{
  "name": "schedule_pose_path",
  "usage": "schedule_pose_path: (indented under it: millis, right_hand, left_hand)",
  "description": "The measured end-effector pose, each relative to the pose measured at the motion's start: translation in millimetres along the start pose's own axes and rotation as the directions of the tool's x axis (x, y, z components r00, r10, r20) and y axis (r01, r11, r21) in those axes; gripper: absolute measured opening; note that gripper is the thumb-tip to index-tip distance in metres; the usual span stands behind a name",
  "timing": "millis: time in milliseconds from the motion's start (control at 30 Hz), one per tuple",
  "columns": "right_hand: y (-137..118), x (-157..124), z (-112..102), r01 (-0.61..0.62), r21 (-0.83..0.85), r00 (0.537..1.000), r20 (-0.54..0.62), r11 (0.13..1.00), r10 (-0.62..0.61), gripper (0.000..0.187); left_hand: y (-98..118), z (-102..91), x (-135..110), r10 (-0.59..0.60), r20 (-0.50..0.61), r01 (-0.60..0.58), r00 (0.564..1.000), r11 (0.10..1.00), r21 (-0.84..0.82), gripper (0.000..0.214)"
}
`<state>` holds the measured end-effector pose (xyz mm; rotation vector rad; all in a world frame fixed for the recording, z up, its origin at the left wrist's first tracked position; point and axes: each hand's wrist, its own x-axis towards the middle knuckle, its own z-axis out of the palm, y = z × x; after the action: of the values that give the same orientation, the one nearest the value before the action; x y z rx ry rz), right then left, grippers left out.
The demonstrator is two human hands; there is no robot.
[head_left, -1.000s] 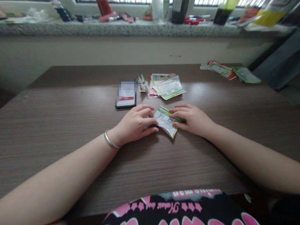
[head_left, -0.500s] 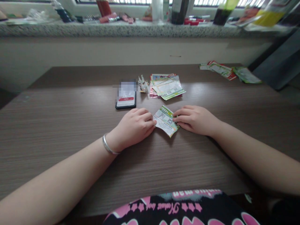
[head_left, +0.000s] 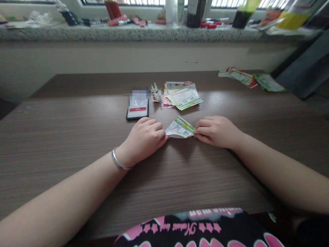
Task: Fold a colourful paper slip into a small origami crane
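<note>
A small square of printed paper (head_left: 181, 128), white and green with QR codes, is bent along its diagonal, so its upper half shows as a triangle. My left hand (head_left: 148, 137) pinches its left corner, and my right hand (head_left: 216, 132) pinches the right one. The near half is turned down out of sight, above a shadow on the table. Just beyond my left hand lies a phone (head_left: 138, 111) with a lit screen. Small folded paper pieces (head_left: 156, 94) sit beside it, then a stack of printed sheets (head_left: 183, 94).
More printed papers (head_left: 241, 76) lie at the far right of the brown wooden table (head_left: 77, 137). Behind it, a speckled stone sill (head_left: 102, 33) carries bottles, a red container (head_left: 112, 9) and clutter. A grey object (head_left: 305, 65) stands at the right.
The paper's near corner, which pointed toward me, has turned down out of view. Now a triangle shows between my hands. My right hand's fingers have shifted slightly right to the paper's corner.
</note>
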<state>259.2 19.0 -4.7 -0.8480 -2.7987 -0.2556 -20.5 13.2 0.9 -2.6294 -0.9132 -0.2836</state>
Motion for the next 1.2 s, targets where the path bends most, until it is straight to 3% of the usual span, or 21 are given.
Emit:
schedule_pose_path:
  millis: [100, 267, 433, 700, 900, 1200]
  right_hand:
    - [-1, -1, 0, -0.044, -0.029, 0.999, 0.024, 0.999, 0.044, 0.032]
    - [-1, 0, 3, -0.239, 0.109, 0.97, 0.071, 0.965, 0.232, 0.027]
    - [-4, 4, 4, -0.322, 0.204, 0.946, 0.104, 0.924, 0.307, 0.024]
    - [-20, 19, 2, -0.504, 0.113, 0.861, 0.146, 0.856, 0.488, 0.036]
    - [-24, 25, 2, -0.549, 0.055, 0.831, 0.148, 0.834, 0.537, 0.046]
    - [-23, 25, 4, -0.589, 0.052, 0.801, 0.166, 0.806, 0.575, 0.043]
  left_hand:
    - [0, 0.8, 1, -0.002, -0.008, 0.002, 1.0, 1.0, 0.011, 0.033]
    - [-2, 3.1, 1, -0.036, -0.004, 0.036, 0.999, 0.999, 0.001, 0.032]
    - [-4, 6.9, 0, -0.118, 0.016, 0.119, 0.993, 0.99, -0.072, 0.03]
    - [-2, 10.6, 7, -0.206, 0.085, 0.22, 0.975, 0.948, -0.231, 0.03]
    - [-3, 14.2, 10, -0.254, 0.119, 0.277, 0.96, 0.926, -0.256, 0.04]
    - [-2, 14.1, 12, -0.235, 0.157, 0.263, 0.959, 0.946, -0.189, 0.034]
